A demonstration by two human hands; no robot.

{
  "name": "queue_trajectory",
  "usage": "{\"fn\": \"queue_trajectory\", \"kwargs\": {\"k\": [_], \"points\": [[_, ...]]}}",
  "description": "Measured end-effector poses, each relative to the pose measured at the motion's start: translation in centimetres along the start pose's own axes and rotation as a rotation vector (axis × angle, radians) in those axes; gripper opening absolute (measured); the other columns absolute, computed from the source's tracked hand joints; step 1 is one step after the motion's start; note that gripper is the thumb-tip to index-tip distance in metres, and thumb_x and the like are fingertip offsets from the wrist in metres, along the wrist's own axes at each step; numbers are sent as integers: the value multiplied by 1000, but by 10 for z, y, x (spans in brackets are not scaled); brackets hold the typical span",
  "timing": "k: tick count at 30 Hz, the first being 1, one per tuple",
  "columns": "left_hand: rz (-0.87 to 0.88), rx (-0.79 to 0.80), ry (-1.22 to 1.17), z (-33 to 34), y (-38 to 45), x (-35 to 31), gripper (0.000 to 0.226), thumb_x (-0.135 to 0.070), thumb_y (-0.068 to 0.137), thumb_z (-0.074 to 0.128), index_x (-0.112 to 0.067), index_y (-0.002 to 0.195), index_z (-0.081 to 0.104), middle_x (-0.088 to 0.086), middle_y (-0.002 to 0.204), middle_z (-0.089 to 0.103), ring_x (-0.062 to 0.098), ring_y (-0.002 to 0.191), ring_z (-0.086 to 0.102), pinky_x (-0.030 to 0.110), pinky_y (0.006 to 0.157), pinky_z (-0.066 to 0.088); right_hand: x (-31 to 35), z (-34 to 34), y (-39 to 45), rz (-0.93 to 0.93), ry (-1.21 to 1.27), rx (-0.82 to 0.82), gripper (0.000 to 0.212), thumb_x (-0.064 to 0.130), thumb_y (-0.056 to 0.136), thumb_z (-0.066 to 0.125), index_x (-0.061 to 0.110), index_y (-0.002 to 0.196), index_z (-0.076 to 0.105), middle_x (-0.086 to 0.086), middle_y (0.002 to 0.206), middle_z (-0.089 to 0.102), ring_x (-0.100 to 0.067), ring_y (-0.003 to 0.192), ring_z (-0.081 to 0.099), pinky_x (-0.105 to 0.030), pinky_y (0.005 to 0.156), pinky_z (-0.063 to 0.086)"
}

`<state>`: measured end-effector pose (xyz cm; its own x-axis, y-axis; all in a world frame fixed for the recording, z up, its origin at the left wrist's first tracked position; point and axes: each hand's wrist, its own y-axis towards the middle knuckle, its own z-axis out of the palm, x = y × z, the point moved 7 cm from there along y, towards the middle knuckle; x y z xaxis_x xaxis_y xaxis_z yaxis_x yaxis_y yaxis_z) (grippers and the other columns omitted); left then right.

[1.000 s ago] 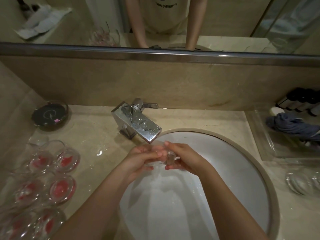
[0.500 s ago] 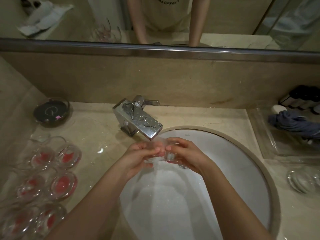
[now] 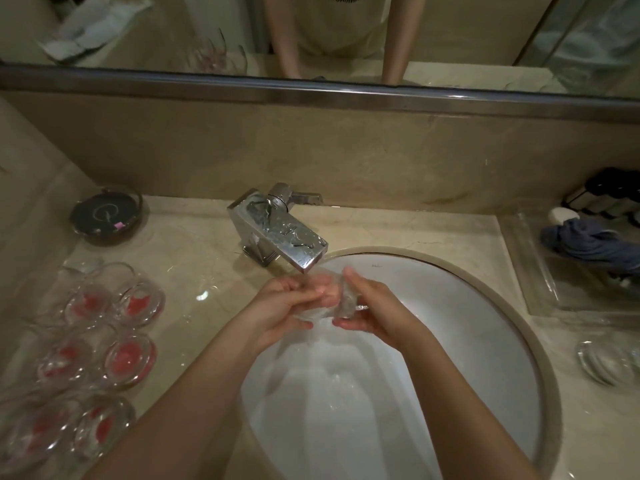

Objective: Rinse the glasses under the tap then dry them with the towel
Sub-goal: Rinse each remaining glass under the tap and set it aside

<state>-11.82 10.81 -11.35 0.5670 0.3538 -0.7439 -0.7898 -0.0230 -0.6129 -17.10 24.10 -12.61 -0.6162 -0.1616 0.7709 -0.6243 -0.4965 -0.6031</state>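
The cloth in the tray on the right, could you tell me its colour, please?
Blue-grey cloth, clearest in the head view.

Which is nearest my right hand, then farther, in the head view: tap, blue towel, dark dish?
From the right hand:
1. Tap, just above it, at the sink's back edge.
2. Blue towel, right, in the clear tray.
3. Dark dish, far left corner.

Six glasses with red in their bottoms [image 3: 131, 355] stand in pairs on the counter's left — one clear glass [image 3: 323, 299] is held under the one tap [image 3: 277, 230]. Two hands, one sink [image 3: 485, 306], one blue towel [image 3: 588, 242], one dark dish [image 3: 105, 214].
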Motion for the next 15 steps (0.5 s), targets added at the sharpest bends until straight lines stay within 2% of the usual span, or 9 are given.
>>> {"fn": "queue_trajectory", "kwargs": {"k": [2,5,6,8,10,11,13,15], "points": [[-7,12,38,2,-1,1,20,-13,82,69,-18,101,73,7,92,76,17,95,69,43,88,43,0,0,-1,27,-2,5,44,44,96,50,6,110,68,-15,89,68,-20,68,67,-27,64,57],[-1,4,0,2,-2,1,27,-18,69,72,-17,96,74,4,88,76,11,88,71,43,85,42,4,0,2,-61,10,29,21,17,90,65,12,111,65,-19,103,61,-25,82,66,-31,71,57],[2,-1,-14,2,-2,1,32,-19,68,72,-14,99,72,3,88,77,9,86,72,43,85,42,5,-1,3,-88,-6,35,26,13,86,70,15,111,64,-17,108,61,-26,86,66,-32,74,56],[6,-1,-12,2,-1,2,36,-19,70,71,-11,105,69,2,90,77,8,86,72,43,86,42,5,1,2,-57,-20,46,33,27,82,73,17,112,64,-16,111,64,-28,87,68,-34,75,57],[3,18,28,5,0,4,24,-16,79,69,-15,103,71,1,94,77,9,90,72,44,90,42,3,4,-2,31,-77,51,45,52,86,62,15,111,68,-13,103,71,-27,79,70,-33,69,59],[1,25,43,7,-1,4,19,-16,82,68,-19,100,73,1,95,77,9,91,72,44,91,42,3,3,-2,57,-113,30,48,56,89,57,14,110,69,-13,99,72,-24,75,70,-32,66,58],[4,27,58,8,-1,5,15,-21,77,70,-23,90,78,2,93,77,10,88,72,42,89,41,4,0,1,29,-103,10,38,44,91,60,12,109,69,-13,100,68,-22,76,68,-32,65,57],[4,23,62,8,-1,7,11,-21,77,70,-24,84,79,5,90,77,12,89,73,43,91,42,7,-3,2,-49,-72,15,25,26,87,70,16,110,66,-12,105,64,-22,84,67,-33,71,58]]}}
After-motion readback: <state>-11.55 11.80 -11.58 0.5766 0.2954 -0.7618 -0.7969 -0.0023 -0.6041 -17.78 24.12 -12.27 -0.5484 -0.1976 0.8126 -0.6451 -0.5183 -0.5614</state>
